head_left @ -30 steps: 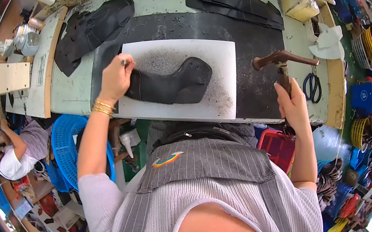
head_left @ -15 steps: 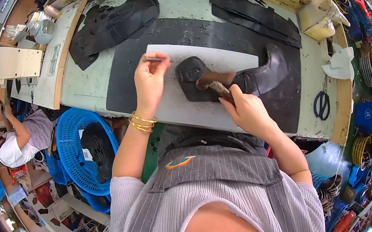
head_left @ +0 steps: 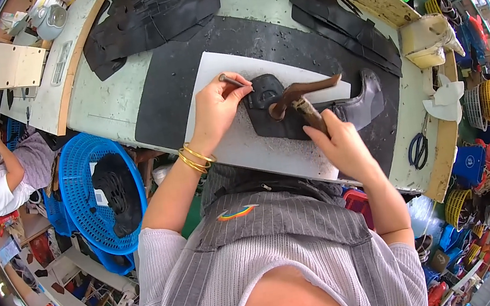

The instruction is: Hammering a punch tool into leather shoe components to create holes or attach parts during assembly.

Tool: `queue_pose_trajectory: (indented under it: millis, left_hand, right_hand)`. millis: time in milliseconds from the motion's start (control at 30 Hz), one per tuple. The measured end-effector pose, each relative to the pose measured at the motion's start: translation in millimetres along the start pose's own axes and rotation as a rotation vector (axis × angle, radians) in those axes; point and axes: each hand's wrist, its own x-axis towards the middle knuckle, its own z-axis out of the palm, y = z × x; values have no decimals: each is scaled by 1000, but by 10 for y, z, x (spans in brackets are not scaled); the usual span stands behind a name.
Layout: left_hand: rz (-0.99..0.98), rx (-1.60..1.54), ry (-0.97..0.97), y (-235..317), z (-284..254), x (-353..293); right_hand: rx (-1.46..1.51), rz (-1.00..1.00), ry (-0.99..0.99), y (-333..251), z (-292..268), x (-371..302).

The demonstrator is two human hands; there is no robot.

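Observation:
My left hand (head_left: 213, 109) pinches a short metal punch (head_left: 233, 81), its lower end at the left edge of a black leather piece (head_left: 259, 112). My closed right hand (head_left: 342, 147) grips a hammer (head_left: 310, 87) by its wooden handle; the brown metal head is over the leather. Beneath the leather is a white board (head_left: 228, 146), on a black mat (head_left: 167, 104). The right part of the leather, a shiny curved strip (head_left: 368, 102), reaches past the board onto the mat. The hammer hides the leather's middle.
Stacks of black leather pieces lie at the back left (head_left: 153, 19) and back right (head_left: 343, 25). Scissors (head_left: 418, 149) rest at the right edge. A blue basket (head_left: 80, 196) stands at the left, and a co-worker (head_left: 18, 170) sits beyond it.
My left hand has moved right and down, bringing the punch to the leather's edge. The hammer's head has turned and shifted right. The view has shifted slightly.

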Motion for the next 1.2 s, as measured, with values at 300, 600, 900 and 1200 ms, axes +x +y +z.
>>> queue_pose_trajectory:
  millis: [300, 600, 900, 1200]
  left_hand:
    - [257, 588, 12, 90, 128, -31]
    - [-85, -180, -111, -1, 75, 163]
    - [-25, 140, -87, 67, 180, 127]
    - [92, 242, -153, 66, 181, 213]
  right_hand:
    - [-133, -382, 344, -668, -425, 214]
    - [-58, -31, -21, 184, -25, -30]
    - [-30, -84, 282, -252, -544, 247]
    - [-26, -74, -8, 63, -272, -22]
